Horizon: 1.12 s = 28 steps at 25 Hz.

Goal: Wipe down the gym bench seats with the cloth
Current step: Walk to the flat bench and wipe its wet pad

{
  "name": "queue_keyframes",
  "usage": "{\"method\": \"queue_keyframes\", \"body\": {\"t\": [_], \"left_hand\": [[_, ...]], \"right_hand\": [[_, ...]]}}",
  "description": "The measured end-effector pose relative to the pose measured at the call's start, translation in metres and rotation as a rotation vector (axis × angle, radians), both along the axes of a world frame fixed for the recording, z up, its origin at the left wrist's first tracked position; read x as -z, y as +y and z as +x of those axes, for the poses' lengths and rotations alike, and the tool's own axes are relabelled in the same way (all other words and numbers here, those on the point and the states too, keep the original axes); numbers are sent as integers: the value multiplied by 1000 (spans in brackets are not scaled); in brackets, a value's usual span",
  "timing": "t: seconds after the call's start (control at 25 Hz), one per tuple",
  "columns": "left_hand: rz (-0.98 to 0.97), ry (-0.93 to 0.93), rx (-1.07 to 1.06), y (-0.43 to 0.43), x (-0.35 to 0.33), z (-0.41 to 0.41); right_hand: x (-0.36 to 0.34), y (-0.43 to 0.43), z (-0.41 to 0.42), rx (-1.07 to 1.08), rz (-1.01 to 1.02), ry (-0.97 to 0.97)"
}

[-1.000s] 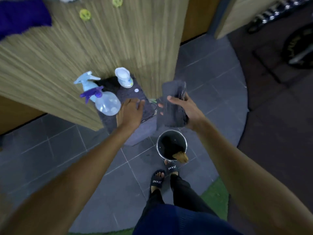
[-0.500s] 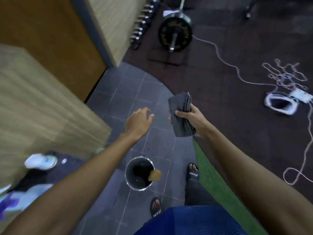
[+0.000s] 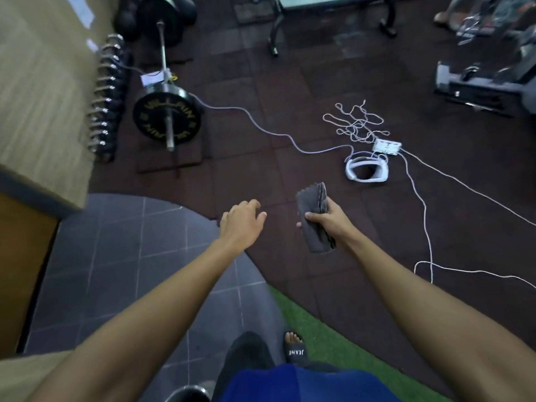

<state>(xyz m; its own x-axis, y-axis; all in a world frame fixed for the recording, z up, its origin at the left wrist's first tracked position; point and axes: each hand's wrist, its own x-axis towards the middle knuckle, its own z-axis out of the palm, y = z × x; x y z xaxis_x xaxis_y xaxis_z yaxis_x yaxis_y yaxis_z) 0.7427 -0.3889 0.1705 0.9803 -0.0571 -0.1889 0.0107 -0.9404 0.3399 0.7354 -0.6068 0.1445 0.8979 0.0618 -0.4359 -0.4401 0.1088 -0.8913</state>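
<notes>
The right hand grips the folded cloth ready to wipe, the left hand relaxed and empty, both well short of the bench.

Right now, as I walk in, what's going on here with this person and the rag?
A person stands where grey tiles meet the dark rubber gym floor, apparently about to start cleaning. Their right-hand grip holds a folded dark grey cloth; the left-hand grip is open and empty. The metal-legged gym bench sits far ahead at the top of the view, not yet wiped. Loose white cables lie across the floor in between.
</notes>
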Motion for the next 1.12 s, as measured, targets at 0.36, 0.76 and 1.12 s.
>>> {"method": "queue_keyframes", "body": {"t": [0.36, 0.76, 1.12], "left_hand": [[25, 6, 138, -34, 26, 233], [104, 66, 272, -77, 22, 519], [105, 105, 294, -199, 37, 774]], "right_hand": [[32, -26, 207, 143, -89, 43], [32, -64, 465, 237, -222, 100], [53, -189, 725, 214, -243, 117]]}}
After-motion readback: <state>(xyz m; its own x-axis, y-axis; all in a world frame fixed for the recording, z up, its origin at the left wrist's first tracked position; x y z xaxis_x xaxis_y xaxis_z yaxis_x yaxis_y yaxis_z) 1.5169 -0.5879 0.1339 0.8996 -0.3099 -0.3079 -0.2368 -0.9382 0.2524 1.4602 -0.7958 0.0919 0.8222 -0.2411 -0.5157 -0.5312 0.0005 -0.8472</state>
